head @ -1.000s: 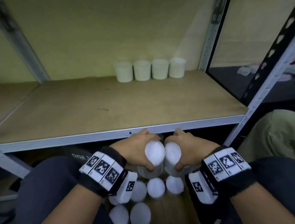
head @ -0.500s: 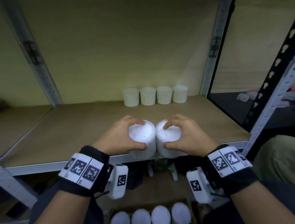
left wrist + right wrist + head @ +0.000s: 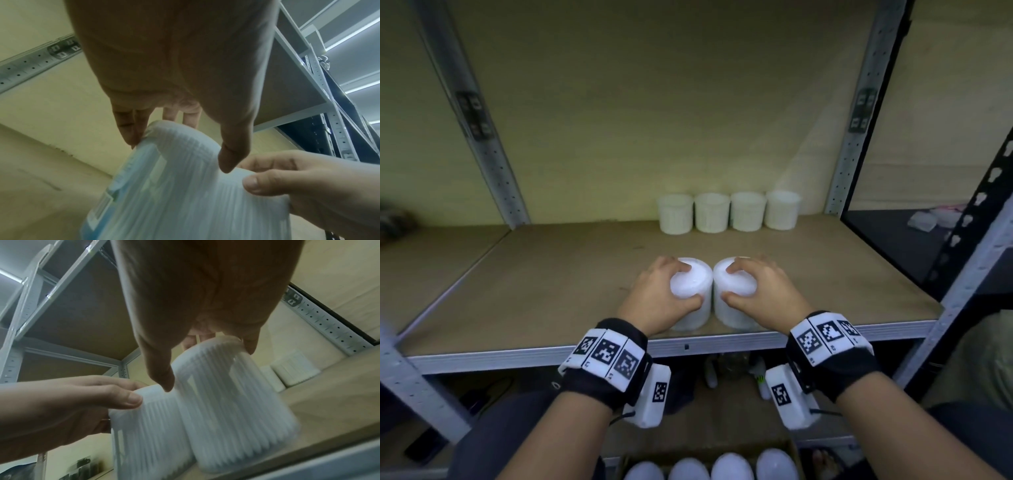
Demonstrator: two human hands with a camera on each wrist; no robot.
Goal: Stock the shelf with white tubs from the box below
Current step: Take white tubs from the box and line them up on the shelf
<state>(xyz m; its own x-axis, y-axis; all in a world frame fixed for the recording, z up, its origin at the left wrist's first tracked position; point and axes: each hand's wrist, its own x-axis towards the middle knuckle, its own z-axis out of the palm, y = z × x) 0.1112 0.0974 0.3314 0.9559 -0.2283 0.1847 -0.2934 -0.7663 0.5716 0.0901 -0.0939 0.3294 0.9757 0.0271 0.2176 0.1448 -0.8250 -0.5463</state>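
Right now each hand is clamped over the lid of a ribbed white tub: the left hand [image 3: 659,301] has thumb and fingers curled round the rim of the left tub [image 3: 693,298], and the right hand [image 3: 763,294] grips the right tub [image 3: 732,296] the same way. Both tubs sit side by side, touching or nearly so, near the front edge of the wooden shelf [image 3: 551,281], at about 6 o'clock from the row of four tubs [image 3: 729,212] standing along the back wall. More tubs wait in the cardboard box [image 3: 709,467] below the shelf.

Risks, as I judge them: the grip is on the lids only, so a loose lid could come away and drop the body if a tub is lifted. Pushing both toward 12 o'clock together, the ribbed sides may catch one another and tip one tub. Too hard a push could knock the back row against the wall or off line. Whether the tub bases rest flat on the board, I cannot tell; the wrist views are blurred there
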